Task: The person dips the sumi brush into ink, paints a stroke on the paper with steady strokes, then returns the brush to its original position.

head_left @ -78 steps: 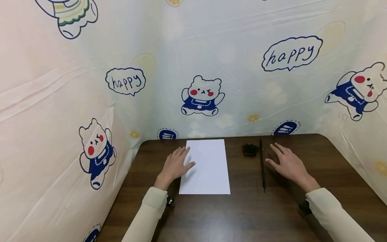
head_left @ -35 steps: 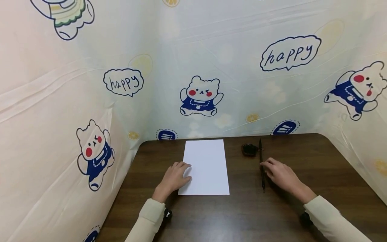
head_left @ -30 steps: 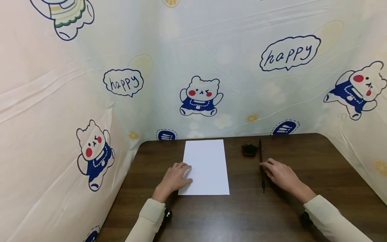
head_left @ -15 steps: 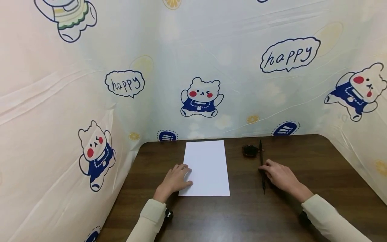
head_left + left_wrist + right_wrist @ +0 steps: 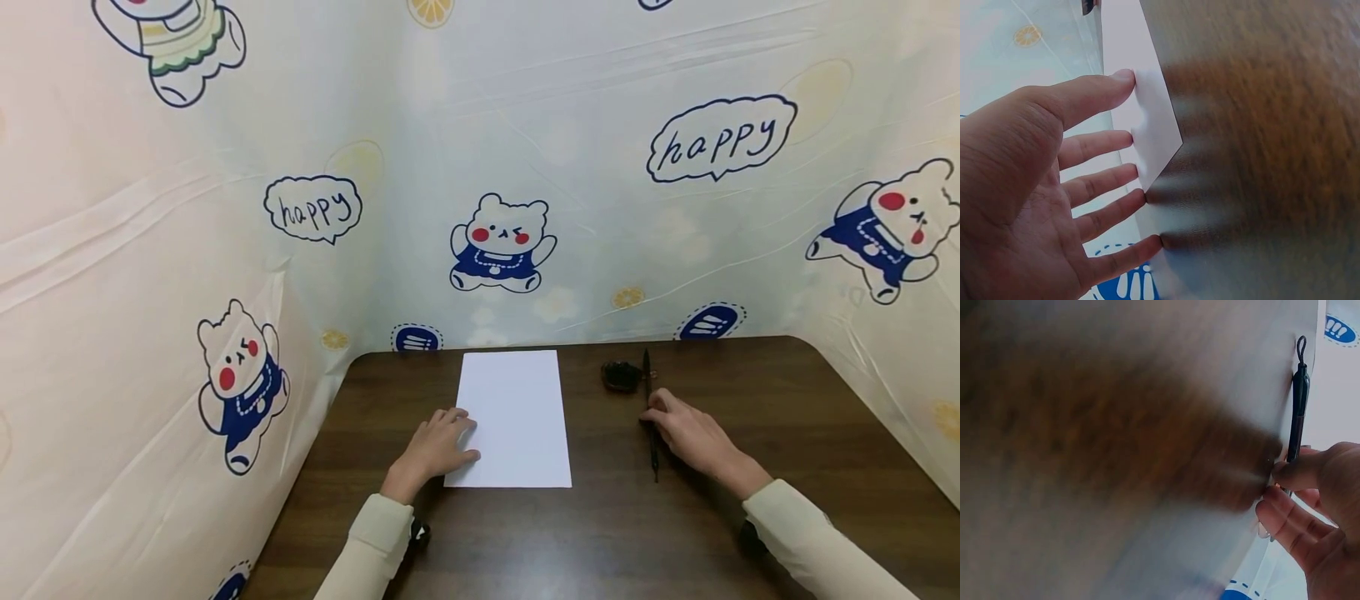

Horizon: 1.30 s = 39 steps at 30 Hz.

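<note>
A white sheet of paper [image 5: 517, 417] lies on the table. My left hand [image 5: 435, 448] rests at its near left corner with the fingers spread, the thumb and some fingertips on the sheet and others on the wood beside it; the left wrist view shows this left hand [image 5: 1041, 169] from the palm side. To the right lies a slim dark writing brush [image 5: 654, 460] with a hanging loop at its near end. My right hand [image 5: 693, 435] pinches the brush around its middle. In the right wrist view the thumb and fingers of the right hand [image 5: 1316, 506] close on the brush [image 5: 1298, 406].
A small dark dish, perhaps an inkstone [image 5: 621, 377], stands just left of the brush's far end. The brown wooden table [image 5: 525, 542] meets a printed cloth curtain [image 5: 592, 167] at the back and sides.
My right hand, earlier spread to the right of the brush, has moved left and taken hold of it. My left hand has slid nearer along the paper's left edge.
</note>
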Available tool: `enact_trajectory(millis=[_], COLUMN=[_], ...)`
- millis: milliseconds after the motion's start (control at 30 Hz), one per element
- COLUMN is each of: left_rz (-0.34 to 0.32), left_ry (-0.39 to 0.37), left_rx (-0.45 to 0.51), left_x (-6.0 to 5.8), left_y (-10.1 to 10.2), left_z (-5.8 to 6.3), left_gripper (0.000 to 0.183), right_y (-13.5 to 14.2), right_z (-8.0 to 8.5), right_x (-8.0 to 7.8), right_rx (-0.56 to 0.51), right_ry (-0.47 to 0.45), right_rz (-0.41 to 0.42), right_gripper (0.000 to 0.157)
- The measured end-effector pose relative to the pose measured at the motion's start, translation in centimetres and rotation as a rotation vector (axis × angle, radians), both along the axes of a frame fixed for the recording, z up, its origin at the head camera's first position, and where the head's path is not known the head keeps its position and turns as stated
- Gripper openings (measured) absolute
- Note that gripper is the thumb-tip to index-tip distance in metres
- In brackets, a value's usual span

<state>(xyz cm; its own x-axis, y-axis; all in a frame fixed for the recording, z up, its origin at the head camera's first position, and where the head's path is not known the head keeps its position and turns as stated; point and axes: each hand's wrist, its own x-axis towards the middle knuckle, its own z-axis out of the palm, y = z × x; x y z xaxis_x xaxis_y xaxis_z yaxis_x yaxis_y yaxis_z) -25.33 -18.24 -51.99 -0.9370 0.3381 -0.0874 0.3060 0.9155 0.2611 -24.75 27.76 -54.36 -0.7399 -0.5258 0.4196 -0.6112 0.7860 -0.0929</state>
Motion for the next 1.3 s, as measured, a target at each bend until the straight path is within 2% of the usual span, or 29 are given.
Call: enact_trajectory(millis=[133, 567, 900, 1300], left_rz=[0.000, 0.004, 0.004, 0.004], left_ry=[0.002, -0.006, -0.002, -0.017], left_rx=[0.004, 0.009, 0.010, 0.011], left_x=[0.0, -0.1, -0.1, -0.2], left_y=[0.0, 0.0, 0.0, -0.1], left_z=[0.0, -0.1, -0.1, -0.2], left_gripper=[0.054, 0.055, 0.054, 0.055], right_y=[0.1, 0.4, 0.2, 0.1], right_z=[-0.1, -0.4, -0.1, 0.1], right_x=[-0.2, -0.7, -0.9, -1.9], right_rx=[0.008, 0.004, -0.004, 0.008], right_ry=[-0.011, 0.056, 0.090, 0.218], right_rz=[0.007, 0.062, 0.080, 0.201], right_gripper=[0.030, 0.028, 0.028, 0.029])
